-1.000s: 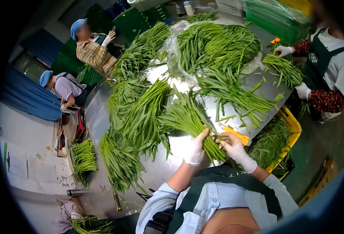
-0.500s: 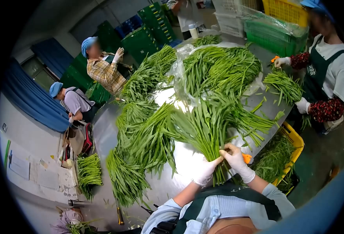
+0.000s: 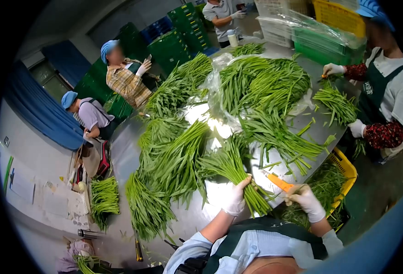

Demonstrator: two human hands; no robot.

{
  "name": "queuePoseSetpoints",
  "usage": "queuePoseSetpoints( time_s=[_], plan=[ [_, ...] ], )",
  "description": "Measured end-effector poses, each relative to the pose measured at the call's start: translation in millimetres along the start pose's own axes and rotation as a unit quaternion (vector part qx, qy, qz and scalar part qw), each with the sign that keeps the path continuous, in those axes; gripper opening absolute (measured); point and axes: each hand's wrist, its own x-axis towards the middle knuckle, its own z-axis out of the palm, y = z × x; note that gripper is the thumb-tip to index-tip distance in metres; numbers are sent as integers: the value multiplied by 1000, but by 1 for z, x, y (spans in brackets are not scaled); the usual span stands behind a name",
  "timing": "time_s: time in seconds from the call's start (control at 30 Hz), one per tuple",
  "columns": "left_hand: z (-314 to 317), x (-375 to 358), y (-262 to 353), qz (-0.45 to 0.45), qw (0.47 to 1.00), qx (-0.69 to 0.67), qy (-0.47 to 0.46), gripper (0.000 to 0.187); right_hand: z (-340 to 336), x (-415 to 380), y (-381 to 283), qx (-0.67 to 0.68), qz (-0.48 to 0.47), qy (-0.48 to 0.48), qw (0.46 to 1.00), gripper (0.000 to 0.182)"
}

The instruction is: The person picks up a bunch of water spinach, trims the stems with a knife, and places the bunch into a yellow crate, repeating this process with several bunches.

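Gloved in white, my left hand (image 3: 234, 199) is wrapped round a bunch of long green leafy stems (image 3: 231, 165), whose cut ends point down and right towards me. My right hand (image 3: 305, 201), also gloved, grips an orange-handled knife (image 3: 279, 182) just right of those stem ends, its blade pointing up and left. Knife and bunch look slightly apart. Beyond the bunch, more loose greens (image 3: 286, 139) lie on the metal table (image 3: 190, 223), and a large pile of greens (image 3: 265, 84) rests on clear plastic.
A yellow crate (image 3: 347, 176) of leaves stands low at the right. One co-worker (image 3: 386, 86) handles greens there; others stand at the far side and left. A trimmed bundle (image 3: 104, 201) and a yellow-handled tool (image 3: 139, 251) lie left. Green crates (image 3: 329, 43) are stacked behind.
My right hand has moved off the bunch to the right, and the orange knife is now extended from it. The bunch has tilted left in my left hand.
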Motion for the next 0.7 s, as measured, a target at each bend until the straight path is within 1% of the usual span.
queuePoseSetpoints(
  time_s=[0.03, 0.07, 0.1, 0.13, 0.17, 0.2, 0.23, 0.27, 0.3, 0.33, 0.4, 0.47, 0.5, 0.53, 0.6, 0.63, 0.7],
  plan=[
    [2, -1, 5, -3, 1000, -4, 12, 16, -15, -5, -10, -52, 46, -76, 995, 8],
    [1, -1, 8, -6, 1000, -7, 22, 17, -32, -7, -8, -103, 91, -151, 979, 14],
    [-10, 4, 6, -7, 1000, -6, 9, 14, -42, -10, -4, -171, 122, -169, 963, 19],
    [-7, 3, 6, 0, 1000, -1, 7, 14, -49, -12, 1, -238, 152, -185, 941, 24],
    [-1, 1, 7, 5, 1000, 4, 5, 14, -55, -11, 2, -369, 163, -165, 900, 34],
    [2, 0, 6, 10, 1000, 11, 3, 14, -49, -10, 6, -478, 69, -119, 867, 32],
    [-4, 4, 0, 13, 1000, 20, -21, 16, -40, -7, 5, -478, 79, -72, 872, 32],
    [-4, 6, -5, 18, 999, 24, -26, 17, -23, -1, 0, -478, 88, -25, 874, 31],
    [0, 4, -7, 17, 999, 10, -40, 16, -9, 2, 6, -363, 40, 17, 931, 31],
    [7, 1, -9, 15, 998, -5, -54, 16, 6, 5, 3, -327, 48, 15, 944, 38],
    [17, -4, -14, 43, 998, 10, -40, 17, 23, 13, 28, -384, -55, 22, 921, 52],
    [23, -9, -16, 73, 996, 43, -35, 17, 47, 22, 27, -348, -70, -12, 935, 65],
    [28, -14, -16, 92, 994, 37, -51, 19, 57, 29, 20, -330, -63, -63, 940, 70],
    [26, -14, -19, 115, 990, 71, -26, 20, 58, 36, 42, -349, -87, -70, 931, 68],
    [23, -16, -19, 144, 973, 180, 8, 18, 72, 37, 45, -294, -7, -59, 954, 66],
    [25, -21, -17, 160, 964, 212, 16, 18, 76, 40, 55, -287, -45, -38, 956, 65],
    [20, -26, -23, 178, 952, 251, 11, 19, 83, 44, 63, -260, -83, -28, 962, 63]
  ],
)
